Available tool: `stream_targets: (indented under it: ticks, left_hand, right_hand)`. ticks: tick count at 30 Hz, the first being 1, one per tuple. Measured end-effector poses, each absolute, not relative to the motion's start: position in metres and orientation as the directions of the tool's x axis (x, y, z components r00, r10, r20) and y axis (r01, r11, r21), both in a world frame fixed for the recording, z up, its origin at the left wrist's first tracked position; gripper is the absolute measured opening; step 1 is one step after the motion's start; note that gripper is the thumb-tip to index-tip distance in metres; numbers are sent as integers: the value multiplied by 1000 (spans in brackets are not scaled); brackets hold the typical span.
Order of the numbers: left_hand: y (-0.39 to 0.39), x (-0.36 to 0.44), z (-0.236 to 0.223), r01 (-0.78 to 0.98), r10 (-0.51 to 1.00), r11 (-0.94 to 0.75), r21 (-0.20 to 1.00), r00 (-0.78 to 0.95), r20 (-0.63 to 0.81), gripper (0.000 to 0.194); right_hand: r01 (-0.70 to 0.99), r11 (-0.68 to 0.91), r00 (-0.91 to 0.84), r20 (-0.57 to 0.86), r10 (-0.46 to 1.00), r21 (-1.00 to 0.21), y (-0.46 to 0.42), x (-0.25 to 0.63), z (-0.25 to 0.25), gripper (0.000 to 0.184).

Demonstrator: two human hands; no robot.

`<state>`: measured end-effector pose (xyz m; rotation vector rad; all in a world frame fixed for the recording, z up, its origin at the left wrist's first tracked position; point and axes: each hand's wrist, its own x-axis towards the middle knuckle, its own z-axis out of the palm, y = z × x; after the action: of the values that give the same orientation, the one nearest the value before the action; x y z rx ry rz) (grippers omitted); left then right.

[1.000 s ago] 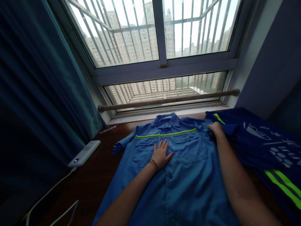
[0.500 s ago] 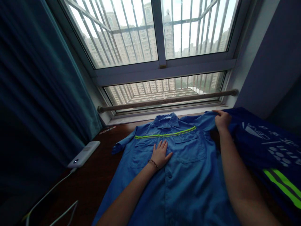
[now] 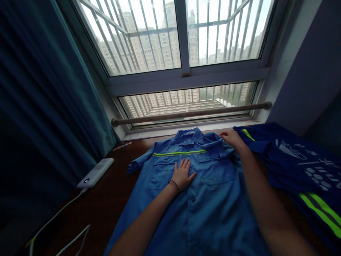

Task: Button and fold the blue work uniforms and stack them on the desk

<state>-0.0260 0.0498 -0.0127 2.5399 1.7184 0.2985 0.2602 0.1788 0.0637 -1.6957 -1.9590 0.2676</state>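
Note:
A blue short-sleeved work shirt [image 3: 165,209] lies front up on the dark wooden surface, its collar toward the window and a yellow-green stripe across the chest. Flat on the middle of the chest rests my left hand [image 3: 182,176], fingers spread, a beaded bracelet on its wrist. My right hand [image 3: 231,138] is closed on the shirt's right-hand sleeve, which is folded inward over the shoulder and covers the end of the stripe. The lower hem runs out of view.
A darker blue garment [image 3: 287,149] with white print and yellow-green bands lies at the right. On the left, a white power bank [image 3: 96,173] with a white cable [image 3: 57,213] sits near the curtain [image 3: 53,106]. A rail [image 3: 191,113] crosses the window behind the shirt.
My right hand has moved left toward the collar, bringing the sleeve inward over the shoulder. The dark garment's upper edge is now uncovered. My left hand stays in place.

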Motion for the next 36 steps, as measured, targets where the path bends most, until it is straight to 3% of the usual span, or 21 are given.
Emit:
stream_targets:
  ticks: [4,8,11,15,18,21,24,28,31,33,34,36]
  left_hand:
    - [49,-26,-13,913,925,-376,157,358,129,63]
    - [49,-26,-13,914,924,-376,149,359,131,64]
    - [49,-27,-13,916,925,-374,143,357,129,63]
    - [49,-26,-13,917,924,-375,134,357,136,63]
    - [49,-26,-14,920,925,-371,128,355,132,63]
    - [50,-26,-13,918,924,-376,124,361,128,63]
    - [50,-26,-12,917,923,-378,129,362,129,63]
    - [47,-25,-10,909,925,-377,175,359,126,62]
    - [51,-28,-8,884,925,-380,271,365,107,60]
    - [61,-35,-4,826,930,-362,431,350,111,54]
    - [69,-41,0,778,952,-302,551,277,130,50]
    - [87,-61,9,623,989,-97,776,-27,145,38]
  right_hand:
    - [899,95,12,240,971,-428,184,266,38,25]
    - [908,86,40,289,956,-410,180,243,21,35]
    - [915,122,24,354,935,-385,175,222,18,28]
    - [854,387,-224,427,876,-348,172,202,16,29]
    - [747,521,-411,328,850,-412,173,191,5,56]
    - [791,462,-384,262,885,-401,175,184,-9,70]
    - [888,379,-294,312,904,-260,175,183,-20,68]
    - [967,201,-171,182,968,-158,180,193,-27,61]
    - [981,137,-118,138,983,-137,184,204,-28,62]
    - [981,138,-118,143,983,-138,185,206,-27,62]
    - [981,134,-112,155,982,-142,185,206,-27,61]
    - [982,112,-83,186,979,-154,183,199,-26,60]
